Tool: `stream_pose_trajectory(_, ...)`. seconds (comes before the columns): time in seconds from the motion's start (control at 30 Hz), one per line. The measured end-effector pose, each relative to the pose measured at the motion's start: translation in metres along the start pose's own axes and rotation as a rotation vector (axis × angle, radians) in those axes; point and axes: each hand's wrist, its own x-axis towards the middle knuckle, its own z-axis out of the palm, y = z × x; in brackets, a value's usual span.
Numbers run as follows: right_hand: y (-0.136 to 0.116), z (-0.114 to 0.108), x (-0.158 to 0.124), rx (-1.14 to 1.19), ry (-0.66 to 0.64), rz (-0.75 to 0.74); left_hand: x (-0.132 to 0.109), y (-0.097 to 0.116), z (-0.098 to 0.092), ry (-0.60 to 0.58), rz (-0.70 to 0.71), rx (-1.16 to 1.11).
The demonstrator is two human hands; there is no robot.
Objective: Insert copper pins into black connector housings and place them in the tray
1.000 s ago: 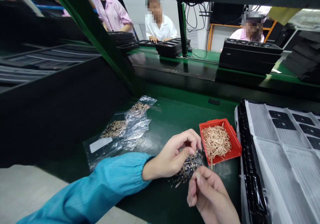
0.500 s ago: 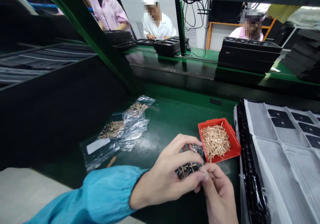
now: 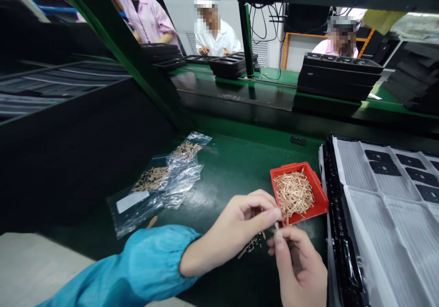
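A small tan strip [image 3: 277,226] shows between the fingertips of my two hands. My left hand [image 3: 245,220] comes in from the left in a blue sleeve, thumb and forefinger pinched at the strip's upper end. My right hand [image 3: 300,263] pinches its lower end between thumb and curled fingers. Small dark and tan pieces [image 3: 253,244] lie on the green tabletop below my left hand, which partly covers them. Just beyond my fingertips stands a red bin [image 3: 320,202] with a heap of thin tan strips [image 3: 294,193] in it.
Clear zip bags [image 3: 181,186] with small tan and dark pieces lie at left. Black trays with white lining [image 3: 373,211] and dark flat parts stand at right. A small black part [image 3: 298,140] lies farther back. People sit across the bench behind black trays [image 3: 339,78].
My left hand's spread fingers have drawn together into a pinch, uncovering part of the pieces below. The tan strip now shows between both hands.
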Motion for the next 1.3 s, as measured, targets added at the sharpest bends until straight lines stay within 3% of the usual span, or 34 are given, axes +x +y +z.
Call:
stream_pose_trajectory(0.17, 0.007, -0.014, 0.008, -0.079, 0.021, -0.036, 0.016, 0.011, -0.025, 0.235, 0.078, -0.081)
stream_pose_trajectory(0.27, 0.015, -0.023, 0.022, -0.124, 0.040, -0.032, 0.016, 0.017, -0.034, 0.268, 0.175, -0.068)
stream_pose_trajectory(0.4, 0.014, -0.025, 0.029, -0.113, -0.010, -0.023, 0.005, 0.024, -0.022, 0.035, 0.203, 0.023)
stream_pose_trajectory(0.5, -0.001, -0.019, 0.021, 0.063, -0.044, 0.041, -0.001, 0.027, -0.008, -0.179, 0.185, 0.102)
stream_pose_trajectory(0.57, -0.012, -0.015, 0.015, 0.220, -0.023, 0.095, -0.002, 0.027, -0.002, -0.262, 0.177, 0.158)
stream_pose_trajectory(0.77, -0.016, -0.019, 0.015, 0.283, 0.105, 0.091, 0.007, 0.034, 0.001, -0.311, 0.062, 0.433)
stream_pose_trajectory(0.83, -0.009, -0.022, 0.018, 0.262, 0.146, 0.085, 0.023, 0.045, 0.000, -0.327, 0.041, 0.535)
stream_pose_trajectory(0.9, -0.001, -0.024, 0.021, 0.234, 0.175, 0.084, 0.052, 0.058, 0.006, -0.308, 0.128, 0.674)
stream_pose_trajectory(1.0, 0.004, -0.022, 0.022, 0.195, 0.171, 0.095, 0.111, 0.075, 0.039, -0.326, 0.289, 0.853)
stream_pose_trajectory(1.13, 0.009, -0.019, 0.019, 0.163, 0.122, 0.096, 0.184, 0.071, 0.126, -0.488, 0.397, 1.027)
stream_pose_trajectory(1.23, 0.016, -0.021, 0.020, 0.131, 0.092, 0.086, 0.214, 0.057, 0.196, -0.564, 0.402, 1.162)
stream_pose_trajectory(1.3, 0.023, -0.024, 0.022, 0.120, 0.086, 0.076, 0.224, 0.049, 0.230, -0.589, 0.360, 1.226)
